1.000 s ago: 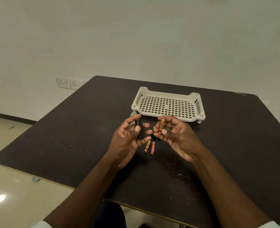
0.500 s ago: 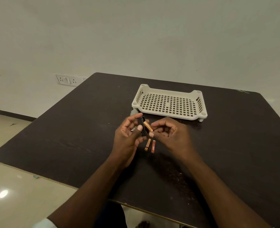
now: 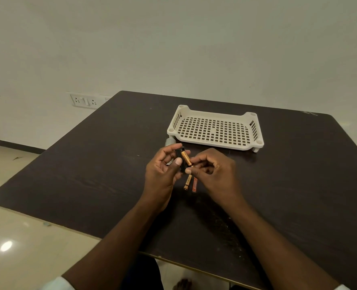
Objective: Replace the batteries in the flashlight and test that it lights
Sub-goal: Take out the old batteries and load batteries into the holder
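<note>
My left hand (image 3: 163,174) grips a small black battery holder (image 3: 179,158) above the dark table (image 3: 89,164). My right hand (image 3: 215,174) pinches the near end of a copper-and-black battery (image 3: 186,159), which lies slanted against the holder. Two more batteries rest on the table just below the hands: a copper one (image 3: 187,182) and a reddish one (image 3: 194,184). A grey cylindrical part (image 3: 169,141), possibly the flashlight body, lies behind my left fingers, mostly hidden.
A cream perforated plastic tray (image 3: 215,130) stands on the table behind the hands. Wall sockets (image 3: 83,100) sit at the left. The table's near edge runs across the bottom, with tiled floor to the left.
My right hand turned over and brought the battery from upright down against the holder in my left hand. Both hands closed together.
</note>
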